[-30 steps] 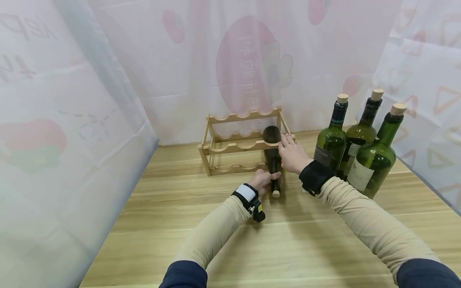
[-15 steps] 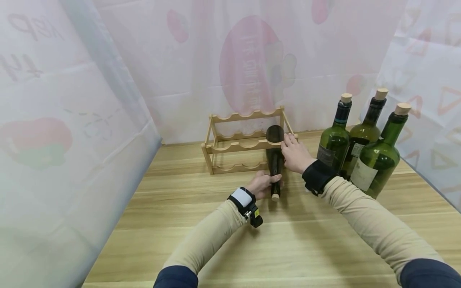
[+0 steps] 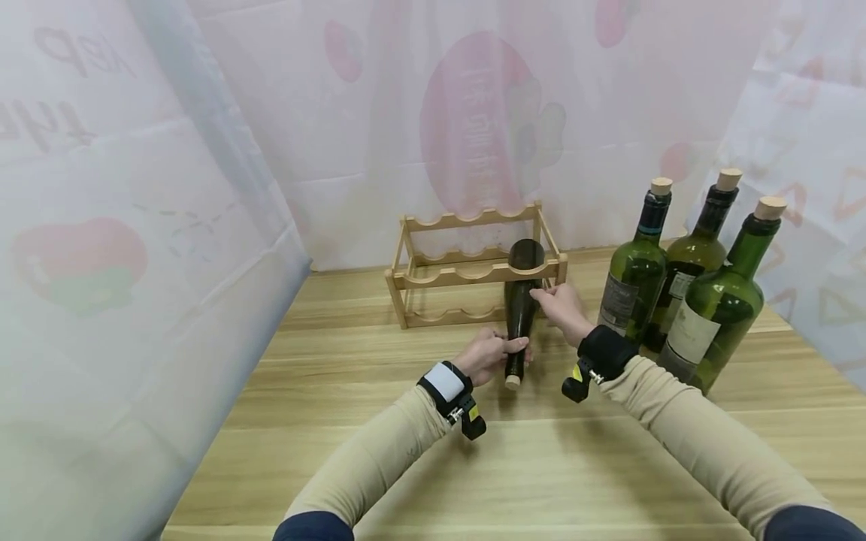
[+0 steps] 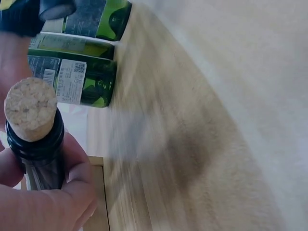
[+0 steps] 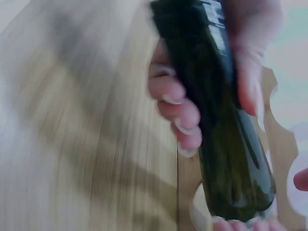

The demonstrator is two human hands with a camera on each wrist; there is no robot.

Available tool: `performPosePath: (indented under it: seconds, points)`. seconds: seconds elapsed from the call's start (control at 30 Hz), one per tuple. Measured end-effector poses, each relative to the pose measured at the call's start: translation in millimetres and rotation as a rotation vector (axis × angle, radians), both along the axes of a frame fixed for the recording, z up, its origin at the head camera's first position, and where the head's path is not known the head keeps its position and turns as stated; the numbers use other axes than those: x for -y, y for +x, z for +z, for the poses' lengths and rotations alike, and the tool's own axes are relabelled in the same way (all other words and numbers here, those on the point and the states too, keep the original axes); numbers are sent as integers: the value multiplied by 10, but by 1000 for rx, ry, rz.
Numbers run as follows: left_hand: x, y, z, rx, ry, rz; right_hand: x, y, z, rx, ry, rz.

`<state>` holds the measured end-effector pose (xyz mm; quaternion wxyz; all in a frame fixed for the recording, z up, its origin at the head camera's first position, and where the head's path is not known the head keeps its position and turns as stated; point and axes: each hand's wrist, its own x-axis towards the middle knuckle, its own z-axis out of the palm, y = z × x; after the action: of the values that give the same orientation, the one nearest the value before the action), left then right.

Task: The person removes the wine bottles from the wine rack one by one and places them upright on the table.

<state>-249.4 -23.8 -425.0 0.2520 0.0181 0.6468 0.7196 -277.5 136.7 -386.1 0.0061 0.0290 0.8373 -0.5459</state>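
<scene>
A dark green wine bottle (image 3: 519, 304) lies on its side, its base in the right end of the wooden wine rack (image 3: 460, 279), its corked neck towards me. My left hand (image 3: 483, 356) grips the neck, just behind the cork (image 4: 31, 109) in the left wrist view. My right hand (image 3: 567, 312) is at the bottle's right side, in front of the rack. In the right wrist view, curled fingertips (image 5: 245, 225) touch the bottle's body, while the thumb (image 5: 301, 180) shows apart from it. Part of the right fingers is hidden.
Three upright corked green bottles stand close together at the right: a left one (image 3: 632, 274), a rear one (image 3: 697, 248) and a front one (image 3: 710, 323). The wooden table (image 3: 325, 391) meets printed white curtains (image 3: 365, 150) at the back and sides.
The bottle has come slightly forward out of the rack, with my left hand on its neck. My right hand has left the rack's right front corner and moved down to the bottle's side.
</scene>
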Motion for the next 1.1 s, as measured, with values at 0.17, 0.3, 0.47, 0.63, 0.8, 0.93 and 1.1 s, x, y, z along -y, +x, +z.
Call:
performPosePath:
  seconds: [0.17, 0.3, 0.47, 0.63, 0.8, 0.93, 1.1]
  points:
    - [57, 75, 35, 37, 16, -9, -21, -75, -32, 257, -246, 112]
    - [107, 142, 36, 57, 23, -28, -19, -124, -113, 339, -338, 125]
    - [194, 231, 32, 35, -8, -86, 8, -123, -193, 383, -468, 133]
    - [320, 305, 83, 15, -27, -132, 63, -68, -203, 401, -531, 175]
    - [382, 355, 109, 42, -24, -120, 104, -18, -179, 395, -533, 185]
    - [419, 393, 141, 38, -26, -131, 123, 22, -173, 382, -556, 173]
    - [510, 458, 168, 44, -42, -153, 188, 103, -184, 381, -576, 172]
